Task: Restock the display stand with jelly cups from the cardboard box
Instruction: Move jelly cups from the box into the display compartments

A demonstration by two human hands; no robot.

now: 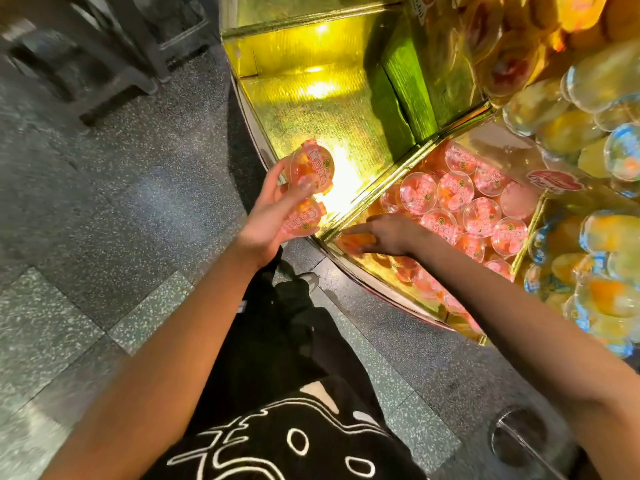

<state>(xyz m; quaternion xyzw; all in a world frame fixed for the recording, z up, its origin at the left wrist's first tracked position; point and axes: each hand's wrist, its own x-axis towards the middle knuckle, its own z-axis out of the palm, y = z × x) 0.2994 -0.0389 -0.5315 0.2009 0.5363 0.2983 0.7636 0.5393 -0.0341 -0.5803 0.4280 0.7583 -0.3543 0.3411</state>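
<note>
Holding two pink jelly cups in the left hand (273, 209), one above the other: upper cup (311, 166) lid-up at the fingertips, lower cup (303, 218) against the palm, with thumb and fingers curled round the pair. Hovering with both over the front edge of the display stand (247, 116), above the near corner of its gold-lined compartment (304, 109), just beside the gold divider (398, 168) that bounds the next section.

Reaching with the right hand (388, 233) across that divider into the front left corner of the pink compartment (346, 251), with fingers stretched low and lying on a third cup (356, 242) set right in that corner. Cannot tell whether pinched or only touched: blurred there.

Counting the stock already in the pink compartment: about eleven packed cups (481, 216) with lids plainly showing, touching one another and filling the back and right side. Several more along the front edge under the right forearm, too smeared to count. Three cups at the hands in all: two in the left, outside the pink compartment, and one under the right, inside it and near the packed ones.

Further right, beyond another gold edge, many yellow and blue-rimmed cups (609, 292) heaped in a neighbouring section, number not countable. One green ridged panel (405, 88) standing at the back of the gold-lined compartment.
</note>
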